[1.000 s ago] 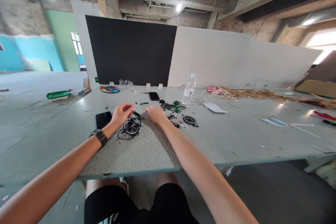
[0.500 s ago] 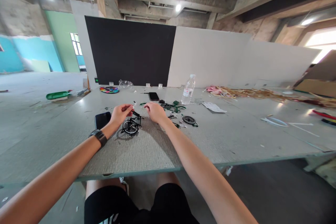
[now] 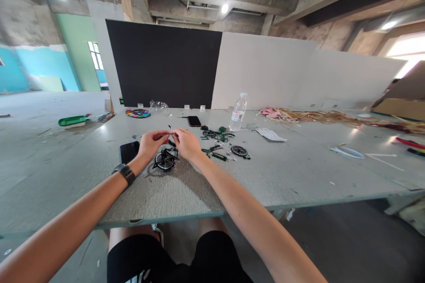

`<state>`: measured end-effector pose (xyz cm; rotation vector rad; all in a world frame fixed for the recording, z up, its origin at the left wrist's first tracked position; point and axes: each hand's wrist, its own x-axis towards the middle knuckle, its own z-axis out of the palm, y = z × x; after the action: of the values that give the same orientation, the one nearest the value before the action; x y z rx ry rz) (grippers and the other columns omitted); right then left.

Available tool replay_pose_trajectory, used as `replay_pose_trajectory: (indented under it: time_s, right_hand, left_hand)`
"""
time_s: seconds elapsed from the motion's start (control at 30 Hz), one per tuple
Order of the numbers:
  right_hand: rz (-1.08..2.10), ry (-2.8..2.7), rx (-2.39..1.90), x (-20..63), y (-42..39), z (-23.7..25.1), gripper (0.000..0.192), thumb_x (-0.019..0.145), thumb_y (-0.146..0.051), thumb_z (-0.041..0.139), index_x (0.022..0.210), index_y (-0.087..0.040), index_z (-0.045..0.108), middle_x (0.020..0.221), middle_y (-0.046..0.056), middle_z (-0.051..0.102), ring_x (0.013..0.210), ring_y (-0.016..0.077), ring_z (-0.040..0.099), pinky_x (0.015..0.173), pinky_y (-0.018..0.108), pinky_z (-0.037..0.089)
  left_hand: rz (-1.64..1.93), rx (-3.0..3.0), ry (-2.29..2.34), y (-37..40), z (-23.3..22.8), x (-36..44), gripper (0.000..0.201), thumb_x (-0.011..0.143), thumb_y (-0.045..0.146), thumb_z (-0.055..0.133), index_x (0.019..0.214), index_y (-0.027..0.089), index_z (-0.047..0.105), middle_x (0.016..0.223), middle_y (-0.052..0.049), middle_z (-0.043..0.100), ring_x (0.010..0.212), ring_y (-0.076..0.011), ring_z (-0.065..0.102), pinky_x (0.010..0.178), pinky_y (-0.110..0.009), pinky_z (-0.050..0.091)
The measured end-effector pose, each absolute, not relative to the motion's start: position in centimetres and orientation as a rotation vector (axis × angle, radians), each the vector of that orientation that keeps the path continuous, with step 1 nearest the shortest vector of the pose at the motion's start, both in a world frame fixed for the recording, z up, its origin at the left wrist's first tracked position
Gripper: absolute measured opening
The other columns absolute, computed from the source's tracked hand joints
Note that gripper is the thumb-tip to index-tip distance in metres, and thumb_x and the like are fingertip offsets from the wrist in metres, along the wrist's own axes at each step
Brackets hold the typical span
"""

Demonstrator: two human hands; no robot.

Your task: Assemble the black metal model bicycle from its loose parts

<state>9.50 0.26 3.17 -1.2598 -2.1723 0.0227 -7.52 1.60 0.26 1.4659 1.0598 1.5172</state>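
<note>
- Left hand (image 3: 151,143) just left of frame centre, raised a little above the table (image 3: 186,190), fingertips pinched together on a small silvery part (image 3: 169,132); too small to tell what kind of part.
- Right hand (image 3: 186,143) close beside it at centre, fingertips drawn together and meeting the left fingertips at the same small part; whether actually gripping it or only touching, cannot tell.
- Black watch (image 3: 125,172) on the left wrist, lower left of centre.
- Directly under the joined fingertips, a small black model bicycle frame with one wheel (image 3: 165,159), standing on the table, untouched by either hand.
- Just left of the left hand, a dark phone (image 3: 129,151) lying flat.
- Right of the right hand, scattered green and black model parts (image 3: 217,155) and a loose small wheel (image 3: 239,150); further back, another wheel and green frame piece (image 3: 215,133).
- Behind the hands, a second dark phone (image 3: 194,121); to its right an upright clear water bottle (image 3: 238,113).
- Upper left of the tabletop, a round colour palette (image 3: 138,113); further left, a green tray (image 3: 73,120).
- Far right along the back edge, a heap of straw-like strips (image 3: 318,117).
- Bottom centre of frame, black shorts (image 3: 172,258) under the table edge.
</note>
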Motion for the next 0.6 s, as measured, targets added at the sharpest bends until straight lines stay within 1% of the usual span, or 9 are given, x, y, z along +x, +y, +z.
replay_pose_trajectory:
  time_s: [0.17,0.37,0.6]
  right_hand:
    - [0.039,-2.116,-1.222,9.51,0.35,2.96,0.031,0.104,-0.024,0.040,0.122,-0.020,0.065,0.125,0.007,0.067,0.110,0.0183,0.063,0.093,0.028,0.047]
    - [0.078,-2.085,-1.208,9.51,0.53,2.63,0.028,0.102,-0.021,0.044,0.119,-0.021,0.067,0.123,0.006,0.069,0.109,0.0194,0.064,0.094,0.030,0.046]
    - [0.116,-2.021,-1.163,9.33,0.84,2.24,0.024,0.100,-0.019,0.049,0.114,-0.020,0.069,0.117,0.008,0.071,0.104,0.0208,0.065,0.090,0.031,0.047]
  left_hand:
    - [1.496,1.470,1.043,1.25,0.49,-7.37,0.051,0.065,0.044,0.085,0.104,0.012,0.077,0.093,-0.011,0.079,0.084,-0.0235,0.074,0.085,-0.039,0.058]
    - [1.501,1.411,1.041,1.17,0.54,-7.40,0.057,0.061,0.047,0.087,0.105,0.011,0.077,0.092,-0.011,0.079,0.084,-0.0240,0.074,0.088,-0.040,0.058]
    - [1.475,1.505,1.069,1.39,0.52,-7.35,0.059,0.064,0.045,0.087,0.110,0.012,0.076,0.106,-0.014,0.078,0.093,-0.0288,0.075,0.093,-0.045,0.057]
